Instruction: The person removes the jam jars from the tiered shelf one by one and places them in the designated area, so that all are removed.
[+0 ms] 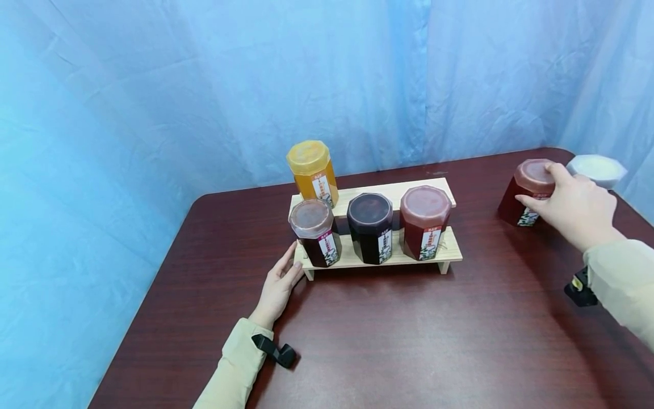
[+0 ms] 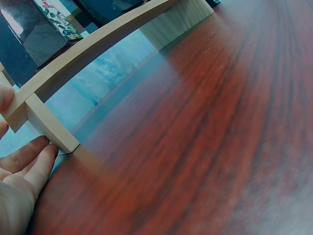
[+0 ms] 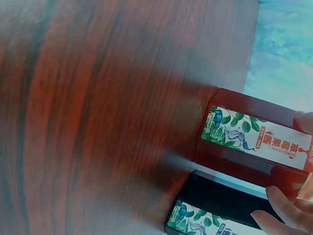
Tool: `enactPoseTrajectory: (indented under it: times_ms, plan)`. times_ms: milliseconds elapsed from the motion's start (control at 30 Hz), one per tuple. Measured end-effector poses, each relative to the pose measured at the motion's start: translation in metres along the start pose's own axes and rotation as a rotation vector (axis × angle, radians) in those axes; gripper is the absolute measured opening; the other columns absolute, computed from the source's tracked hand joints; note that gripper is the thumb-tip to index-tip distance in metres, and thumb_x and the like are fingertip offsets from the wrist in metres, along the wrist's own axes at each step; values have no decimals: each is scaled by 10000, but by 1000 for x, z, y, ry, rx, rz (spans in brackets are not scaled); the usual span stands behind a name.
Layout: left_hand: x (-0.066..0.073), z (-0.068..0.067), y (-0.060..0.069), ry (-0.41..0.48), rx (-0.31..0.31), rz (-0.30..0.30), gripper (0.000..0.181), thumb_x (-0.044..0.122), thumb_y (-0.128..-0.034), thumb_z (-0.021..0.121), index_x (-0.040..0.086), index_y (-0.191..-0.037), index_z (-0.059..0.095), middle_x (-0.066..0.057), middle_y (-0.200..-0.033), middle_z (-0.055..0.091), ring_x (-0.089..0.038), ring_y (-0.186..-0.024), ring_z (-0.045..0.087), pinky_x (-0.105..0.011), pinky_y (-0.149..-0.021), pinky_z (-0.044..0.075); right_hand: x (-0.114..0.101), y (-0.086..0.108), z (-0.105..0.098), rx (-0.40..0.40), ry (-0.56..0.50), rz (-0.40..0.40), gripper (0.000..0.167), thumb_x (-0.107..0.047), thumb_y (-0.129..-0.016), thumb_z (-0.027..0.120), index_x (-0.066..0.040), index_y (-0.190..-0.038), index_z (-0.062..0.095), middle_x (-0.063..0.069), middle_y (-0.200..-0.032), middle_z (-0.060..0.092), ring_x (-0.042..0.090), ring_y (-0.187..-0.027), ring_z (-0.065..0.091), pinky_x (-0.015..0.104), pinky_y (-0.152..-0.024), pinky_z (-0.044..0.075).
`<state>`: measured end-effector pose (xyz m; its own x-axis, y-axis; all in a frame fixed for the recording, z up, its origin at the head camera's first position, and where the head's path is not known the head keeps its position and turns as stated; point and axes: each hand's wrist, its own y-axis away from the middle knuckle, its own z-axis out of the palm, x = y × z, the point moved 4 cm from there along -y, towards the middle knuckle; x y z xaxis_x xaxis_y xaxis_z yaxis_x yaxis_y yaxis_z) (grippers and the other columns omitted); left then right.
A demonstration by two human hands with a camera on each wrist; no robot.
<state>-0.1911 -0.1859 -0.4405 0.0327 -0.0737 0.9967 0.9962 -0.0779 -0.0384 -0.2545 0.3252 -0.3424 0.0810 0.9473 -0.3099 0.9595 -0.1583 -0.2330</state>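
A two-tier pale wooden rack (image 1: 352,262) stands on the table. My left hand (image 1: 278,287) holds the left end of its lower tier; in the left wrist view, fingers (image 2: 32,161) touch the rack leg (image 2: 51,122). My right hand (image 1: 577,207) grips a red jar (image 1: 511,201) near its lid, at the table's right side. Its label (image 3: 259,139) faces the right wrist camera. Close beside it stands a dark jar (image 3: 220,196), with fingertips overlapping it in that view; whether they touch it I cannot tell.
The rack's lower tier bears a dark jar with a pinkish lid (image 1: 313,218), a near-black jar (image 1: 369,227) and a red jar (image 1: 424,224). A yellow jar (image 1: 313,170) stands on the upper tier's left end. Blue curtains (image 1: 306,74) hang behind the dark table (image 1: 409,341).
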Motion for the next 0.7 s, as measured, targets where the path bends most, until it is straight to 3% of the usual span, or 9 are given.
enactPoseTrajectory:
  times_ms: [267, 433, 700]
  plan:
    - [0, -1, 0, -7, 17, -15, 540, 68, -972, 488, 107, -1483, 319, -123, -1151, 550, -38, -1027, 576, -223, -942, 455, 1, 2, 1, -6, -5, -9, 750, -528, -832, 629, -34, -1331, 364, 363, -970, 502, 501, -819, 501, 617, -572, 387]
    - [0, 0, 1, -7, 14, -21, 542, 78, -973, 493, 110, -1485, 316, -117, -1177, 544, -31, -1031, 570, -217, -938, 454, 3, 2, 0, -30, -1, -16, 809, -560, -823, 624, -54, -1389, 343, 352, -975, 520, 475, -800, 518, 594, -554, 393]
    - [1, 1, 1, 20, 7, -14, 542, 69, -973, 489, 102, -1485, 313, -105, -1197, 543, -29, -1035, 576, -200, -921, 462, 4, 8, -8, -33, 0, -21, 806, -597, -813, 610, -34, -1337, 367, 175, -620, 547, 364, -586, 525, 504, -470, 379]
